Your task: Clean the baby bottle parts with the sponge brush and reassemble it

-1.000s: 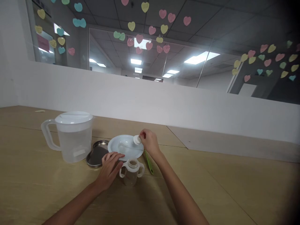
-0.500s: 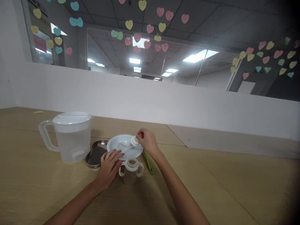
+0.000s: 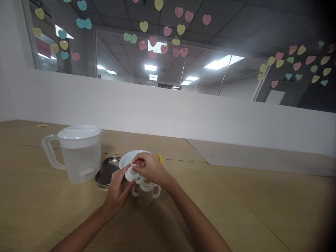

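Between my two hands is a white baby bottle cap with a clear teat (image 3: 130,174), tilted over the near side of the white bowl (image 3: 127,159). My right hand (image 3: 152,169) pinches it at the teat end with closed fingers. The thumb and fingers of my left hand (image 3: 117,187) close round its ring from the left. Just below stands a clear baby bottle (image 3: 145,196) with two side handles, upright and uncapped; my right hand hides part of its mouth. Much of the bowl is behind my hands.
A lidded clear plastic pitcher (image 3: 82,157) stands at the left. Beside it lies a round metal tray (image 3: 106,173), close to the bowl. Something yellow (image 3: 160,160) shows behind my right hand. The white wall (image 3: 168,112) rises at the table's back.
My right hand has brought the bottle cap left and nearer, from over the bowl to my left hand. My left hand, spread at the bowl's rim before, has closed on the cap.
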Tool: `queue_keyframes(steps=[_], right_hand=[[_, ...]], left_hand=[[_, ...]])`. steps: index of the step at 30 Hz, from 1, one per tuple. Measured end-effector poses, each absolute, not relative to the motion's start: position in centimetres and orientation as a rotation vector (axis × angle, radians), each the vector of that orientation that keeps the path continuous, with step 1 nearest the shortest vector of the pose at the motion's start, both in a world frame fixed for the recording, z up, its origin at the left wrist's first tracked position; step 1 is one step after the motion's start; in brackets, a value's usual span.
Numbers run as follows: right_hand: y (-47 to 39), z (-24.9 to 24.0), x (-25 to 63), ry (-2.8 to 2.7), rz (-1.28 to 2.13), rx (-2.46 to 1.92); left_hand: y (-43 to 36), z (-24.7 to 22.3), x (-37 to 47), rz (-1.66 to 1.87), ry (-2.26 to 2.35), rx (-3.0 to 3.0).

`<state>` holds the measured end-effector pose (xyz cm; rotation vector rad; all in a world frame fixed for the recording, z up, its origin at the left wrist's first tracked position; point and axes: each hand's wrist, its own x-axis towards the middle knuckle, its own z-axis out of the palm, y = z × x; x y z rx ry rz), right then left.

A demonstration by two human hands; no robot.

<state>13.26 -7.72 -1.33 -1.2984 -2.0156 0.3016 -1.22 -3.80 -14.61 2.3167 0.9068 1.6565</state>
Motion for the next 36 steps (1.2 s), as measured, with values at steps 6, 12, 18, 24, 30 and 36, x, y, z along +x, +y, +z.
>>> queue_keyframes(steps=[6, 12, 18, 24, 30, 36], right_hand=[[-8.4, -1.9, 12.5, -2.216, 0.123, -1.353], [-8.3, -1.6, 12.8, -2.303, 0.056, -1.397], [-7.9, -2.2, 12.5, -2.301, -0.006, -1.429], [-7.5, -2.4, 12.7, -2.32, -0.052, -1.414], [-7.2, -2.3, 13.3, -2.177, 0.148, -1.372], [-6.3, -2.6, 14.2, -1.725, 0.984, -1.348]], left_hand=[[-3.8, -15.0, -1.1, 1.683, 0.897, 2.194], [-3.8, -15.3, -1.0, 1.684, 0.87, 2.274], [-3.8, -15.4, -1.0, 1.706, 0.878, 2.295], [-4.1, -15.2, -0.9, 1.678, 0.9, 2.286], [-4.2, -14.9, -1.1, 1.645, 0.897, 2.28], [-4.1, -15.0, -1.2, 1.547, 0.885, 2.232]])
